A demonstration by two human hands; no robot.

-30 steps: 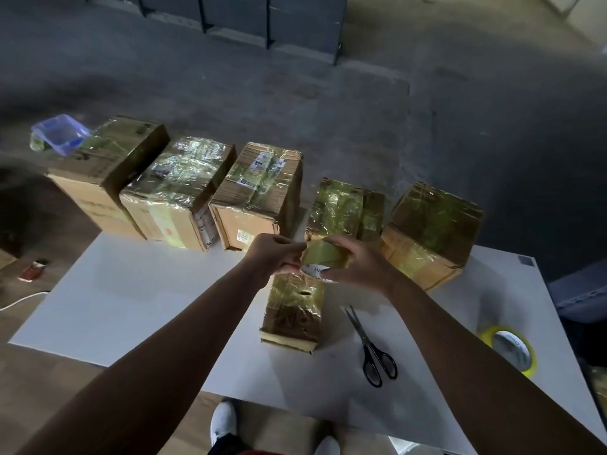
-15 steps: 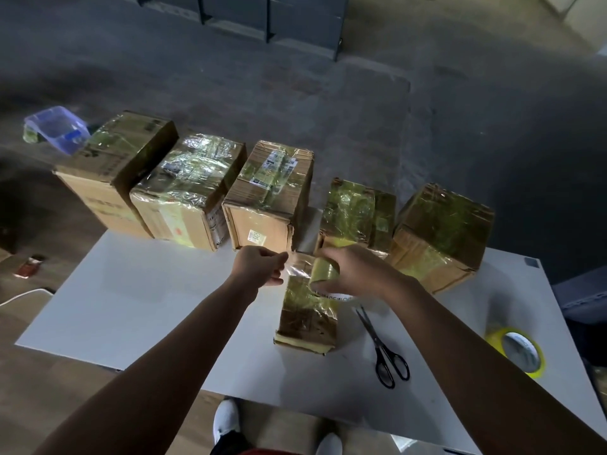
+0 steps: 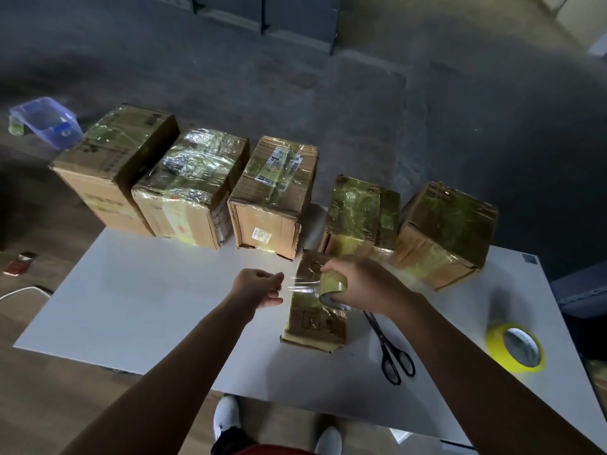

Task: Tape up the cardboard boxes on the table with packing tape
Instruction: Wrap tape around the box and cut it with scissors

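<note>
A small cardboard box (image 3: 313, 323) lies in the middle of the white table (image 3: 138, 300), partly wrapped in tape. My right hand (image 3: 364, 284) holds a roll of packing tape (image 3: 333, 285) just above the box. My left hand (image 3: 259, 287) pinches the free end of the tape strip (image 3: 302, 285), which stretches clear between the two hands. Several taped boxes stand in a row along the table's far edge, among them a labelled one (image 3: 272, 198) and one at the right (image 3: 443, 231).
Black scissors (image 3: 392, 349) lie right of the small box. A yellow tape roll (image 3: 517, 348) sits near the table's right edge. A blue plastic bin (image 3: 46, 124) stands on the floor at far left. My white shoes (image 3: 226, 418) show below the near edge.
My left hand has pulled away to the left from the roll, drawing out a strip of tape. My right hand has come down with the roll over the small box.
</note>
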